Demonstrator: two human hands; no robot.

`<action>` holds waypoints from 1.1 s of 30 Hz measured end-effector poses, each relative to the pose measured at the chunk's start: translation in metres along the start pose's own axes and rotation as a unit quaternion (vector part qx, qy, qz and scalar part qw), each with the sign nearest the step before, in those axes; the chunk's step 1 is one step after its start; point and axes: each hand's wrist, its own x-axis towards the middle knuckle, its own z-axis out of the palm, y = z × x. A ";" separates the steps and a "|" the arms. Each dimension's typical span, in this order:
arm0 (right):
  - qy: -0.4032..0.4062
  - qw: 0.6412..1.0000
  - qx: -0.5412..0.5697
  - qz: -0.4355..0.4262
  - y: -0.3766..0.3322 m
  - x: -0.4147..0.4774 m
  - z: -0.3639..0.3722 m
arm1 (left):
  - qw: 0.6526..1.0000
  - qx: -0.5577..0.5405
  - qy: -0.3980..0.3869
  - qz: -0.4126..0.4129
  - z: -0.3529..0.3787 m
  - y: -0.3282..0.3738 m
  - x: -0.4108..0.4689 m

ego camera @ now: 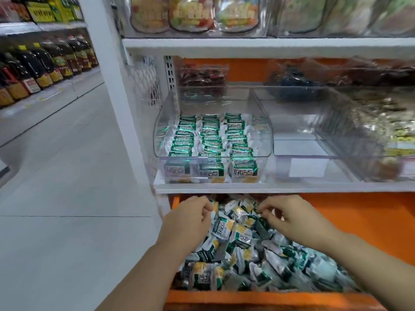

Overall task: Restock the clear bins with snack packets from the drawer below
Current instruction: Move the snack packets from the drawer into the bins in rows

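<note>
Orange pulled-out drawer point(224, 298) heaped with green-and-white foil snack packets point(235, 239). Person's left hand point(190, 218) and right hand point(289, 216) both curled, pinching packets near drawer's back edge. Pick step; next, lift them into half-filled clear plastic bin point(164, 122) at white shelf point(269, 188) left end.

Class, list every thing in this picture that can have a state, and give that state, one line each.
drawer, pulled open, heaped with loose packets
left bin, partly filled with green packets in rows
middle bin, empty
right bin, holds blurred packets
left hand, fingers curled at the heap, grip unclear
right hand, fingers curled at the heap, grip unclear
</note>
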 end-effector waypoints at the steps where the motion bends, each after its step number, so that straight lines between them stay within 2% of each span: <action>1: -0.032 0.999 -0.016 0.025 0.017 -0.005 0.004 | 1.000 0.009 -0.021 0.005 0.008 0.006 0.001; 6: -0.203 0.973 -0.043 0.100 0.082 -0.021 0.024 | 0.995 0.010 -0.097 0.013 0.055 0.035 0.017; 10: -0.294 0.946 -0.052 0.125 0.108 -0.023 0.039 | 0.973 0.037 -0.223 0.039 0.102 0.052 0.035; 14: -0.315 0.940 -0.077 0.104 0.131 -0.012 0.068 | 0.940 0.065 -0.333 0.039 0.147 0.063 0.057; 18: -0.332 0.940 -0.052 0.057 0.143 -0.001 0.095 | 0.930 0.056 -0.364 0.000 0.180 0.065 0.076; 23: -0.317 0.942 -0.079 0.075 0.157 -0.003 0.116 | 0.898 0.027 -0.435 -0.061 0.201 0.064 0.087; 26: -0.289 0.947 -0.127 0.066 0.158 -0.004 0.119 | 0.893 0.020 -0.444 -0.072 0.209 0.072 0.090; 30: -0.253 0.959 -0.122 0.037 0.161 -0.009 0.111 | 0.886 0.025 -0.453 -0.091 0.214 0.081 0.089; 33: -0.241 0.964 -0.091 0.062 0.163 -0.011 0.097 | 0.878 0.019 -0.468 -0.102 0.211 0.080 0.086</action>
